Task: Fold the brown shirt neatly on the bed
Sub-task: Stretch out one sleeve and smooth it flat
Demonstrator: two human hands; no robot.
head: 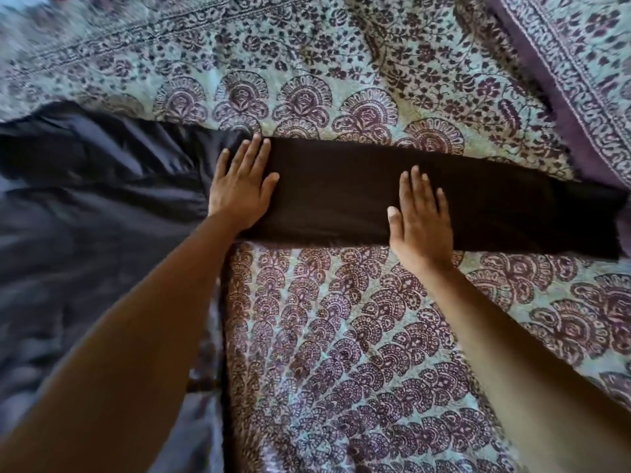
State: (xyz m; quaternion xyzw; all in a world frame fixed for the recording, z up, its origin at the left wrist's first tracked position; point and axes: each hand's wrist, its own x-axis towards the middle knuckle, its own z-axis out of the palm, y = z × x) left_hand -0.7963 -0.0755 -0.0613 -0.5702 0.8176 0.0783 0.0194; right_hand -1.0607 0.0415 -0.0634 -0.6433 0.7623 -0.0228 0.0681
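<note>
Palms flat, grip spread: left hand (240, 196) and right hand (421, 227) press the strip-folded brown shirt (341, 189) onto the bed (341, 336), likely smoothing it before a cross-fold.

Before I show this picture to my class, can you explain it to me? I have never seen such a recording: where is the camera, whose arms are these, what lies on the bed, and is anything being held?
There is no machine here: the two grips are a person's bare hands. The single picture comes from a camera worn on the person's head, looking forward and down. A brown shirt, folded into a long narrow strip, lies across a patterned bedspread. The left grip lies flat on the strip's left end. The right grip lies flat near its middle, at the near edge. The fingers are straight, so nothing is held, only touched. A dark blue-grey cloth lies at the left.
</note>
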